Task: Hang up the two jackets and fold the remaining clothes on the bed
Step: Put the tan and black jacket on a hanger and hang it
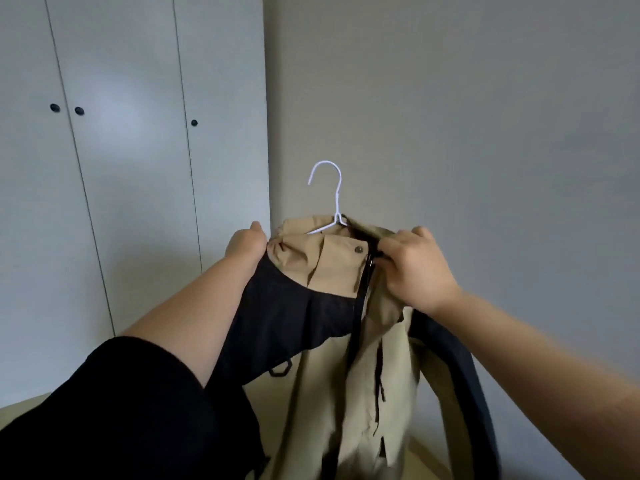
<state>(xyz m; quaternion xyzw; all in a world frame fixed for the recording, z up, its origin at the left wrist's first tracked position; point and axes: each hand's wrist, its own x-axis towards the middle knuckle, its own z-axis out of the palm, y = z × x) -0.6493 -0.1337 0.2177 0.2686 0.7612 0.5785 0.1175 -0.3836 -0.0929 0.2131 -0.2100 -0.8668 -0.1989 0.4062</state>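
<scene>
A beige and dark navy jacket (332, 341) hangs in front of me on a white wire hanger (330, 199), whose hook sticks up above the collar. My left hand (246, 242) grips the jacket's left shoulder, its fingers hidden behind the fabric. At the collar opening, my right hand (415, 268) pinches the fabric and the dark zipper edge. The jacket's lower part drops out of view at the bottom. No second jacket or other clothes are in view.
A white wardrobe (121, 168) with closed doors and small dark knobs (79, 110) stands at the left. A plain grey wall (467, 116) fills the right. Light flooring (270, 403) shows below the jacket.
</scene>
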